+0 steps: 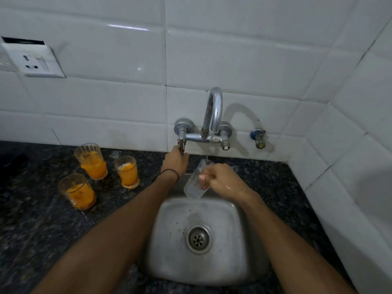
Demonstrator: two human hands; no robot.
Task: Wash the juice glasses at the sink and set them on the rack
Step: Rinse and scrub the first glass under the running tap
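Clear glass, empty of juice, sits at frame centre above the steel sink. My right hand grips it, thumb across the near wall and fingers curled behind, mouth tilted up toward the tap so the thin stream falls inside. My left hand is up at the left tap handle, fingers closed round it, presumably to set the flow. Judged step: rinsing the first glass.

Three juice glasses stand in a cluster at left of frame on the dark stone counter, each still part full of orange juice, well clear of the basin. They remain to be emptied and washed.

No rack in view; its location cannot be told

Risk: wet glass, one-handed grip, could slip
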